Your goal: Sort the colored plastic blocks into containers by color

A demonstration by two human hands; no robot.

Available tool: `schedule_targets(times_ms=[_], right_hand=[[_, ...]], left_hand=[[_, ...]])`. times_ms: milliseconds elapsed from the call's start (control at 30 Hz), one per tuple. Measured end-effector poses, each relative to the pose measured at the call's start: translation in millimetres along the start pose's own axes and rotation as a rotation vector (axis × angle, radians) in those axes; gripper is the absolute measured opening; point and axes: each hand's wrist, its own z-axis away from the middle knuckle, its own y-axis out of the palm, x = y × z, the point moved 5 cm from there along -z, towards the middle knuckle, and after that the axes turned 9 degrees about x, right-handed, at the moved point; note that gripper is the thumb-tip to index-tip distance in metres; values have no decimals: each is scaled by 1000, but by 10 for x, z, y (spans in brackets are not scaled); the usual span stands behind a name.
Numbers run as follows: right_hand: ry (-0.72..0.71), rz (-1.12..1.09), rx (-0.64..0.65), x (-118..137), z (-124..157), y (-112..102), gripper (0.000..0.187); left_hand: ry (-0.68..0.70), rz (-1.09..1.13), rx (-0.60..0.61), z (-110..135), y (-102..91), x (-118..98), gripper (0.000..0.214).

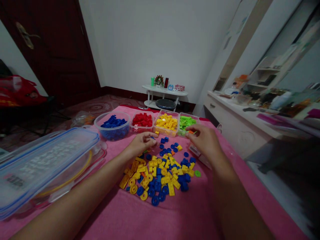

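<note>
A heap of yellow and blue toy bricks [160, 176] lies on a pink cloth [175, 216]. My left hand [142, 142] hovers at the heap's far left edge, fingers pinched on a small piece I cannot make out. My right hand [203, 140] is near the green-brick container [187, 122], fingers closed around a small orange piece [191, 132]. Behind the heap stand a round tub of blue bricks [113, 126], a box of red bricks [142, 120] and a box of yellow bricks [166, 123].
Stacked clear lidded containers [47, 163] sit at the left. A single green round piece [197, 173] lies right of the heap. A white low shelf [165, 91] stands by the far wall, a dresser [240, 123] at the right, a dark door [52, 50] at the left.
</note>
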Motion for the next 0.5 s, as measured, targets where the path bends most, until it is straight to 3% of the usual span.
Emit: schedule_targets(times_ms=[100,200,367,500], right_hand=[[195,185,27,-367,1,-237,20],[288,268,71,-505,28,-339,20],[182,115,143,-236,26,-208,22],[81,9,183,-36,31,-66,22]], left_hand=[[-3,-95,36,-31,22,33,35],[21,-301,156,8,164,-31,32],[339,-886,533,408,755,-271,61],[467,-1117,676,711,1178,-162,71]])
